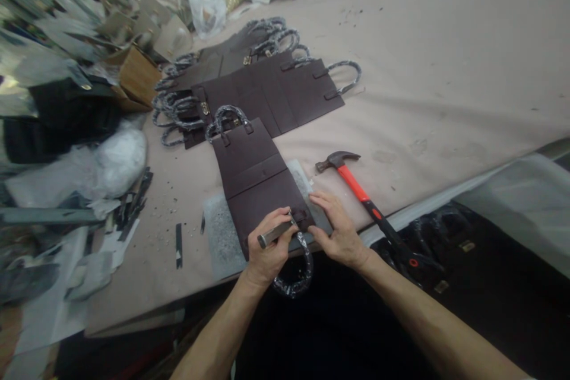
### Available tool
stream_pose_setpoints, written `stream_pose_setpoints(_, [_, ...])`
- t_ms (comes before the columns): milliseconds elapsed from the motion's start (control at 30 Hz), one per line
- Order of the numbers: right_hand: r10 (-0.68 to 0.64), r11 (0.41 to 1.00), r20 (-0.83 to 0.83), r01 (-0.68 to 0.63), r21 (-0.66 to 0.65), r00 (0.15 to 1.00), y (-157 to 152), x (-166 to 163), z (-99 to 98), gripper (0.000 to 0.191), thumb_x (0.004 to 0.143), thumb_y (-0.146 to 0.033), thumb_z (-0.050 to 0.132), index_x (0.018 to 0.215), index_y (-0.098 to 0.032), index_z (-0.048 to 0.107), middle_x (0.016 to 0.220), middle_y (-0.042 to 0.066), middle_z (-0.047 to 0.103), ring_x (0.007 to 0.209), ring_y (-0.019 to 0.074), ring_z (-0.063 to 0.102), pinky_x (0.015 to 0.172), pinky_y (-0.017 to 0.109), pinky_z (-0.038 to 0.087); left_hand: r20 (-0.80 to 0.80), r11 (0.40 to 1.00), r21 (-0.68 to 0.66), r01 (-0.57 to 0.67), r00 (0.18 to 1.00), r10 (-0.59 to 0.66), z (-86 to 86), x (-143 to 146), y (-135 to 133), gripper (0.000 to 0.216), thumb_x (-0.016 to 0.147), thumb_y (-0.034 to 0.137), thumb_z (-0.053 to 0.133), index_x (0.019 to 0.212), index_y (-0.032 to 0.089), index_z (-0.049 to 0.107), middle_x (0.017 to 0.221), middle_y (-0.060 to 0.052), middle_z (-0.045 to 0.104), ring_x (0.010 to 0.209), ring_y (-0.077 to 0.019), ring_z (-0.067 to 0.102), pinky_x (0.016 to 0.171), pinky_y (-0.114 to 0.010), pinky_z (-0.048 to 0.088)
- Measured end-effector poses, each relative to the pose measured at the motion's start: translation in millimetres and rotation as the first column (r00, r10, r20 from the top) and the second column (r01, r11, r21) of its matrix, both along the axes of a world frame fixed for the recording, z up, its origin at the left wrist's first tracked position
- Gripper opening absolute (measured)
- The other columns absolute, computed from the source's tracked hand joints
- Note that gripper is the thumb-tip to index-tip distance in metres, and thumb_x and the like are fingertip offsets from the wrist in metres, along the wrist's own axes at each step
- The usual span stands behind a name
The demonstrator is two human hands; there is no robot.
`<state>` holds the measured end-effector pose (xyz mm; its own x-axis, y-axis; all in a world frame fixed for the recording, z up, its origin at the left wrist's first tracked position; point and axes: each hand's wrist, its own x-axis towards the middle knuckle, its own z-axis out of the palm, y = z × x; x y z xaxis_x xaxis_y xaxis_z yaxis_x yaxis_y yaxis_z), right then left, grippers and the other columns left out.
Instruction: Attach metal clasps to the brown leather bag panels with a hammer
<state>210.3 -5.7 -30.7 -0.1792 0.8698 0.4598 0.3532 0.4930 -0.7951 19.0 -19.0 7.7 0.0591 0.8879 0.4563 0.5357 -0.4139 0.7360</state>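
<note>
A flat dark brown leather bag panel (256, 181) lies on a grey cutting pad (218, 237) at the table's near edge. Its plastic-wrapped handle (299, 276) hangs over the edge. My left hand (267, 246) is closed round a metal punch tool (275, 233), whose tip rests on the panel near the handle tab. My right hand (336, 228) lies on the panel's near right corner, fingers curled and pressing down beside the tab.
A hammer (356, 187) with a red and black handle lies right of the panel. Several finished brown panels with wrapped handles (267, 83) are stacked farther back. Scraps, bags and boxes (89, 130) crowd the left side. Dark bags (427, 249) lie below the table edge.
</note>
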Motion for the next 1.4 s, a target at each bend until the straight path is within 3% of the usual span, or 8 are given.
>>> stream_pose_setpoints(467, [-0.59,0.786,0.226,0.616,-0.058,0.775,-7.6,78.6,10.2,0.035,0.088,-0.03,0.063,0.122,-0.022,0.064,0.119,0.01,0.069,0.102,0.0268,0.067,0.09,0.044,0.057,-0.021,0.998,-0.006,0.066,0.998,-0.066,-1.1,-1.6,5.8,0.007,0.09,0.013,0.066,0.095,0.017,0.068,0.105,-0.01,0.075,0.102,-0.0199,0.073,0.093,-0.037,0.062])
stream_pose_setpoints(900, [-0.112,0.872,0.745,0.425,-0.244,0.658,26.1,80.7,29.3,0.025,0.089,-0.028,0.056,0.109,-0.015,0.063,0.098,0.015,0.063,0.089,0.0295,0.061,0.079,0.041,0.048,-0.046,0.996,-0.048,0.077,0.996,-0.079,-5.2,8.4,12.5,0.016,0.088,0.011,0.061,0.1,0.02,0.062,0.107,-0.007,0.072,0.104,-0.0194,0.071,0.096,-0.036,0.058])
stream_pose_setpoints(1000, [-0.031,0.729,0.581,0.416,-0.543,0.813,34.4,78.6,43.0,0.012,0.085,-0.025,0.058,0.094,-0.017,0.061,0.083,0.008,0.061,0.075,0.0223,0.059,0.069,0.034,0.047,-0.033,0.996,-0.053,0.066,0.997,-0.067,-4.9,11.2,12.3,0.015,0.086,0.011,0.062,0.098,0.02,0.064,0.104,-0.007,0.073,0.102,-0.0196,0.071,0.094,-0.034,0.058])
stream_pose_setpoints(1067, [-0.063,0.514,0.242,0.239,-0.824,0.968,35.8,75.9,50.3,0.008,0.084,-0.026,0.058,0.087,-0.019,0.056,0.072,0.001,0.055,0.061,0.0159,0.053,0.06,0.03,0.046,-0.024,0.996,-0.063,0.055,0.998,-0.057,-3.1,13.2,11.8,0.014,0.085,0.011,0.062,0.096,0.02,0.065,0.102,-0.006,0.073,0.1,-0.0196,0.071,0.091,-0.032,0.059])
stream_pose_setpoints(1133, [-0.163,0.342,-0.041,0.018,-0.94,0.986,32.1,71.6,58.2,0.01,0.085,-0.029,0.055,0.086,-0.02,0.052,0.065,-0.004,0.049,0.049,0.0112,0.043,0.049,0.026,0.042,-0.014,0.997,-0.072,0.04,0.999,-0.041,-0.8,14.9,11.2,0.013,0.085,0.011,0.062,0.094,0.02,0.065,0.1,-0.006,0.073,0.096,-0.0195,0.072,0.088,-0.031,0.059])
stream_pose_setpoints(1200, [-0.216,0.298,-0.109,-0.041,-0.954,0.97,23.6,67.4,71.1,0.012,0.086,-0.033,0.053,0.084,-0.022,0.047,0.062,-0.007,0.043,0.043,0.009,0.035,0.041,0.023,0.035,-0.014,0.996,-0.084,0.031,0.999,-0.033,1.3,16.1,10.8,0.013,0.085,0.01,0.061,0.092,0.02,0.064,0.098,-0.005,0.072,0.094,-0.0193,0.071,0.086,-0.031,0.058])
stream_pose_setpoints(1267, [-0.199,0.401,-0.037,0.047,-0.915,0.979,11.8,65.3,92.7,0.018,0.091,-0.039,0.049,0.082,-0.023,0.045,0.058,-0.008,0.041,0.04,0.0092,0.033,0.037,0.022,0.03,-0.03,0.995,-0.099,0.028,0.999,-0.032,2.8,16.8,10.9,0.012,0.085,0.009,0.061,0.09,0.02,0.064,0.096,-0.005,0.072,0.091,-0.0192,0.071,0.085,-0.031,0.058])
stream_pose_setpoints(1400, [-0.115,0.862,0.236,0.215,-0.46,0.965,-13.6,66.8,150.9,0.035,0.098,-0.052,0.042,0.078,-0.024,0.049,0.054,-0.003,0.047,0.043,0.0133,0.042,0.043,0.027,0.032,-0.058,0.993,-0.11,0.037,0.997,-0.043,4.8,17.0,12.2,0.012,0.084,0.009,0.062,0.088,0.02,0.064,0.094,-0.005,0.072,0.089,-0.0196,0.07,0.084,-0.031,0.057])
